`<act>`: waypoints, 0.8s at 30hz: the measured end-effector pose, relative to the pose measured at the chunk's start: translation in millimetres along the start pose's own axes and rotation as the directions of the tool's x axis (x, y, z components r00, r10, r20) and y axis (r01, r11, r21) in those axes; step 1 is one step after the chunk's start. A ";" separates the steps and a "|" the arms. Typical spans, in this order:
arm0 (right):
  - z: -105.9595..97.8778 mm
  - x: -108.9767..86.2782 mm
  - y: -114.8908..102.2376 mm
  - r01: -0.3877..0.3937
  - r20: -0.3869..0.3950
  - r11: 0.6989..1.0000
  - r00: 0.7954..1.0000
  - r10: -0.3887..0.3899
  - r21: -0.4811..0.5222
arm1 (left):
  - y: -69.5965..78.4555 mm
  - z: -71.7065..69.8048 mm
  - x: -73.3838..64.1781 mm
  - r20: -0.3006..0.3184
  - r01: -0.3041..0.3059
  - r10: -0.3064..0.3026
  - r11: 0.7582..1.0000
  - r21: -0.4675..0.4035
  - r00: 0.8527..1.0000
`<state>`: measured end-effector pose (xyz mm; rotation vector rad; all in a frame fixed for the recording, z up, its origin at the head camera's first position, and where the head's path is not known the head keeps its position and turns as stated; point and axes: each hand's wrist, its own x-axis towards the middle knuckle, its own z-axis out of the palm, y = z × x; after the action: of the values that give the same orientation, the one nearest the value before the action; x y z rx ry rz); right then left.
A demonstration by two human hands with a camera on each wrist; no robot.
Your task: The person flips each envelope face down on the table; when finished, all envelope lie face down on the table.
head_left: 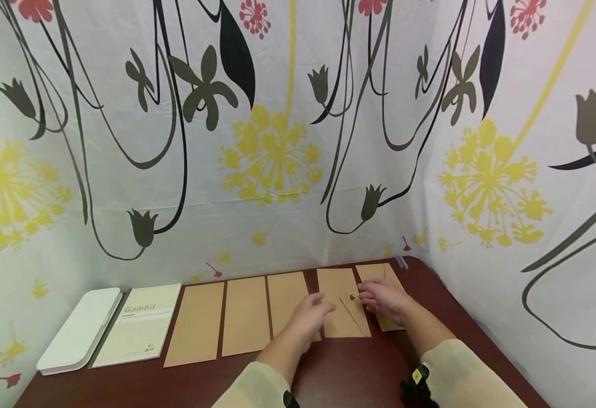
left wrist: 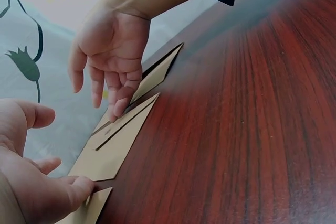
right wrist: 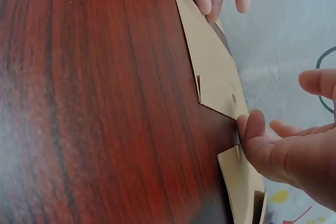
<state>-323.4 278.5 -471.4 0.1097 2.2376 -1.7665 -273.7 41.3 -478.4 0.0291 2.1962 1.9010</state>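
A tan paper envelope (head_left: pixel 336 289) lies flat on the table, with a slanting flap edge and a small dark print toward its right side. Along its left edge is my left hand (head_left: pixel 308 317), fingers loosely extended and fingertips right at the paper. My right hand (head_left: pixel 387 300) is at the opposite edge, its fingertips touching the paper there in the right wrist view (right wrist: pixel 283 148). Part of another envelope (head_left: pixel 379 271) shows beneath and beyond the right hand. The left forearm partly covers a third envelope (head_left: pixel 288 294).
Two more tan envelopes (head_left: pixel 196 323) (head_left: pixel 245 314) continue the row leftward. Beyond them lie a notepad (head_left: pixel 140 323) marked Gambit and a white flat case (head_left: pixel 81 328). A small grey object (head_left: pixel 401 262) sits at the back right corner of the dark red table (head_left: pixel 349 374). Patterned cloth surrounds it.
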 end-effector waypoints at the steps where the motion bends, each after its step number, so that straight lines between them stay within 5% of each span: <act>1: 0.1 0.4 0.2 0.000 -0.001 1.000 1.000 0.000 0.001 | -0.2 -0.1 -0.1 0.000 0.000 0.000 1.000 -0.001 1.000; 16: 11.7 -11.4 0.8 0.186 -0.034 0.971 0.982 -0.183 0.152 | 0.1 13.4 -8.5 0.050 -0.061 0.061 0.998 0.000 0.997; 24: 31.0 -23.2 -6.2 0.187 -0.012 0.937 0.981 -0.192 0.296 | 5.8 22.4 -15.0 0.089 -0.101 0.106 0.993 -0.054 0.990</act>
<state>-297.3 249.9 -465.7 -0.0628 2.0132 -2.1885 -255.6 61.4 -473.1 0.2218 2.1248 1.9661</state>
